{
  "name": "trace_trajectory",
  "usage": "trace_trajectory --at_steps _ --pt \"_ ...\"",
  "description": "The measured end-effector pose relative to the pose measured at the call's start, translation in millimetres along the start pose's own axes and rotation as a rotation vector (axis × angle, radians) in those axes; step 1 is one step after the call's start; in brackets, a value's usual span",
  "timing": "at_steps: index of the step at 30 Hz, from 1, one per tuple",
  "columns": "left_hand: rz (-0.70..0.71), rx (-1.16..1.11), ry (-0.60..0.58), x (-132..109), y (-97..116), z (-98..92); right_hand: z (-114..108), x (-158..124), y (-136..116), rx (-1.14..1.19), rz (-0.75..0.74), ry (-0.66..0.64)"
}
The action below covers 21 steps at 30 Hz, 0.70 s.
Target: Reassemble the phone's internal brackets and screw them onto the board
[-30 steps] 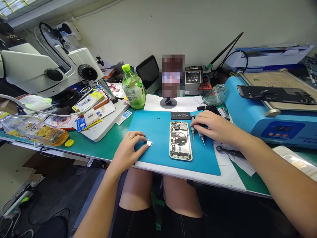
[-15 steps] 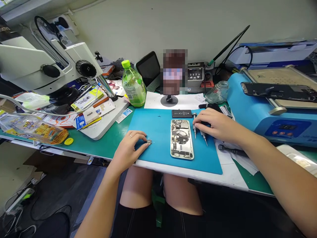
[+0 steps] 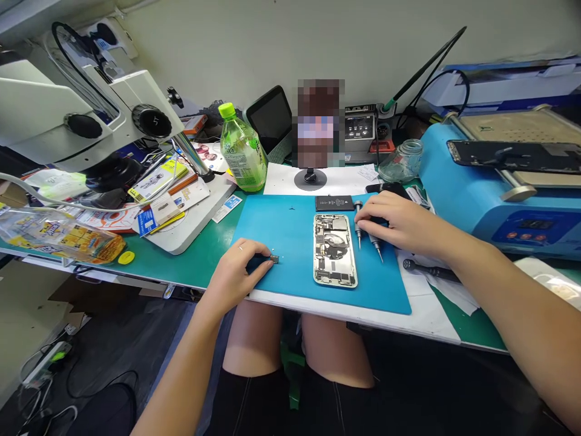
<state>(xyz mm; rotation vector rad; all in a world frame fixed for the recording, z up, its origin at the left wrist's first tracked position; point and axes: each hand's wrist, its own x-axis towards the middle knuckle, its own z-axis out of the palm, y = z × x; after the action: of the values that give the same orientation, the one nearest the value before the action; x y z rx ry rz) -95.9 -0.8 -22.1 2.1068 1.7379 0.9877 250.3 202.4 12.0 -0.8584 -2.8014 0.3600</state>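
On the blue mat (image 3: 267, 224), the thumb and fingers of my left hand (image 3: 238, 266) pinch a small metallic phone part (image 3: 275, 259). Tiny bits lie close to it. My right hand (image 3: 397, 221) has its fingertips closed on the grey handle of a screwdriver (image 3: 358, 225), whose tip points toward me. A second screwdriver (image 3: 376, 246) lies under that hand, partly covered. Between my hands rests an opened phone (image 3: 334, 266), white-framed, with its inner parts exposed. Just beyond it is a black phone battery (image 3: 333, 203).
A microscope (image 3: 113, 109) and a green bottle (image 3: 242, 151) stand at left. A blue machine (image 3: 458, 188) at right carries a phone screen (image 3: 512, 158). A glass jar (image 3: 402, 162), a dark-handled tool (image 3: 429, 270) and a soldering station (image 3: 360, 133) are nearby.
The view has shifted slightly. My left hand still pinches the small part, which has turned a little. My right hand stays at the screwdriver.
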Motion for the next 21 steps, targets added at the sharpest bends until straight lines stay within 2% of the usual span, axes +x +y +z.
trace_trajectory --at_steps 7,21 --pt "-0.014 0.013 -0.007 1 -1 -0.4 0 2 1 0.025 -0.006 0.006" --pt "0.043 0.086 -0.135 12 2 -7.0 0 -1 2 0.041 -0.005 0.002"
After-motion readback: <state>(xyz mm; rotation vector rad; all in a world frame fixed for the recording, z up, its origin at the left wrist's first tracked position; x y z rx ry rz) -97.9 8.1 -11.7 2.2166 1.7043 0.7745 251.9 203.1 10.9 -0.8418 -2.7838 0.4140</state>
